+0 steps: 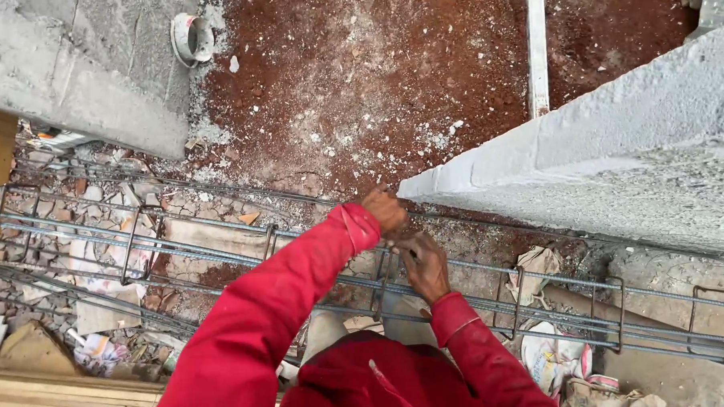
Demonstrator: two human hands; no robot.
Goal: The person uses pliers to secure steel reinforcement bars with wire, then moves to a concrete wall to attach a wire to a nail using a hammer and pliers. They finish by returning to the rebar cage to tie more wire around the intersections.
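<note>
A long rebar cage [219, 253] of steel bars and rectangular stirrups lies in a trench, running from left to right. My left hand [385, 211], in a red sleeve, is a closed fist on the far upper bar, close to the corner of a grey block wall [601, 151]. My right hand [423, 265] is curled around a stirrup [385, 287] where it crosses the long bars, just below the left hand. Something small and dark shows by its fingers; I cannot tell what it is.
A second grey block wall [77, 77] stands at the upper left, with a white pipe end [192, 38] beside it. Red soil [373, 75] lies beyond the trench. Torn bags [556, 357], rubble and wooden boards [64, 390] lie under and around the cage.
</note>
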